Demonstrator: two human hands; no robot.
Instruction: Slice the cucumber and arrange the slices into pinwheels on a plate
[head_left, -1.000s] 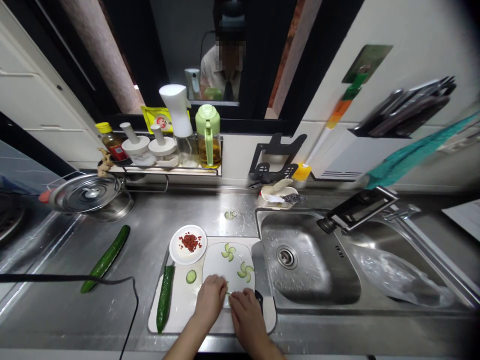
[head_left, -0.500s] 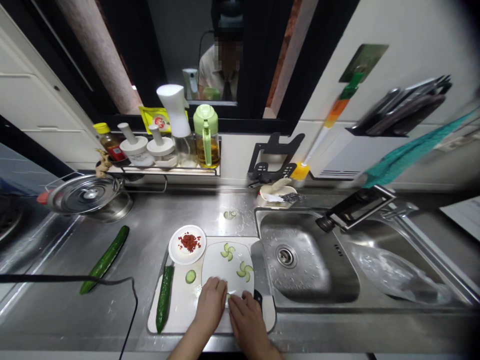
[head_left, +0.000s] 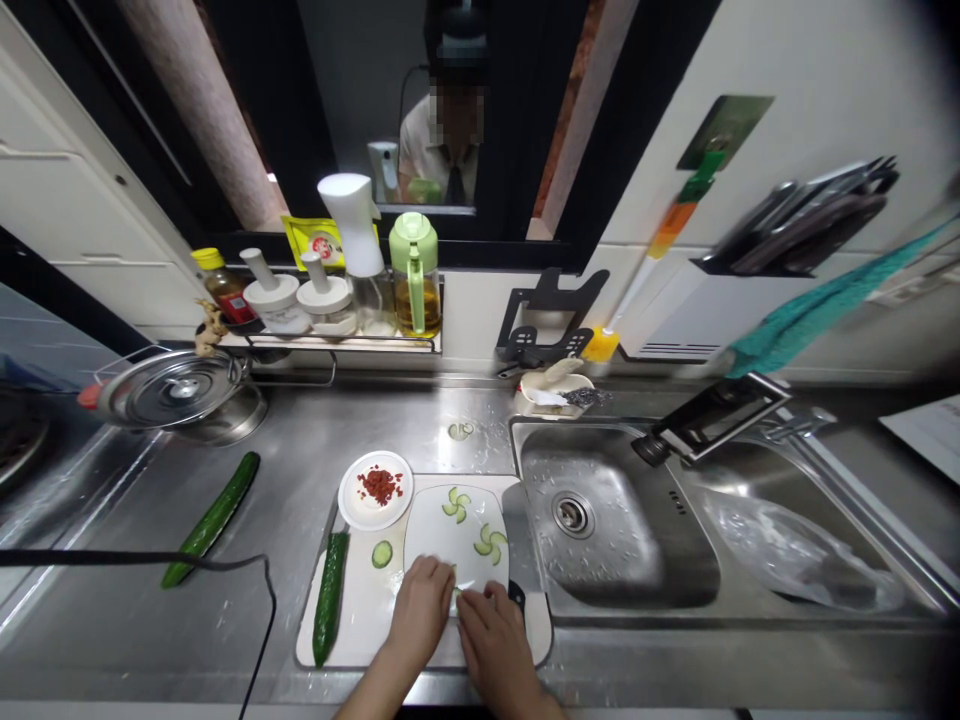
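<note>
Both hands meet over the near edge of a white square plate [head_left: 435, 520]. My left hand [head_left: 424, 605] is closed, its fingertips at a small cucumber slice [head_left: 454, 594]. Just right of it, my right hand [head_left: 491, 635] has its fingers bent and pinched at the same slices, which the fingers largely cover. Two pinwheels of cut cucumber slices lie on the plate, a smaller pinwheel [head_left: 456, 505] at the back and another pinwheel [head_left: 490, 544] to the right. The plate rests on a white cutting board [head_left: 367, 620], partly over a knife whose black handle [head_left: 517, 596] shows.
On the board sit a cut cucumber [head_left: 329, 600], a cucumber round [head_left: 382, 554] and a small plate [head_left: 360, 518] of chopped red bits. A whole cucumber [head_left: 214, 520] and a dark cable [head_left: 266, 600] are left. A sink [head_left: 622, 540] lies right, a lidded pot [head_left: 217, 415] back left.
The hands stay almost in place at the plate's near edge. The whole view has shifted very slightly; nothing else has visibly moved.
</note>
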